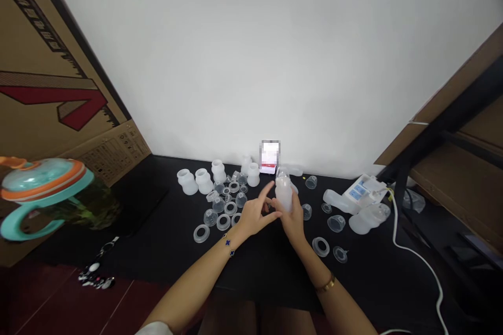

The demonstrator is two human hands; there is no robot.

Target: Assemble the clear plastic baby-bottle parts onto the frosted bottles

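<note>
A translucent white baby bottle (283,191) with a clear cap stands upright in my right hand (293,220), whose fingers wrap round its lower part. Just left of it is my left hand (252,214), thumb and index finger spread apart, with nothing seen in it. Left of my hands lie several clear bottle caps (210,217) and white collar rings (201,233). Several open bottle bodies (187,182) stand behind them. To my right are another clear cap (336,223), a collar ring (321,246) and a clear nipple piece (340,254).
A lit phone (269,157) leans against the white wall. At right, a white box (364,192) lies beside a capped bottle (369,218), and a white cable (417,252) runs along the black table (251,267). A large jug (58,199) and a cardboard box (47,73) occupy the left.
</note>
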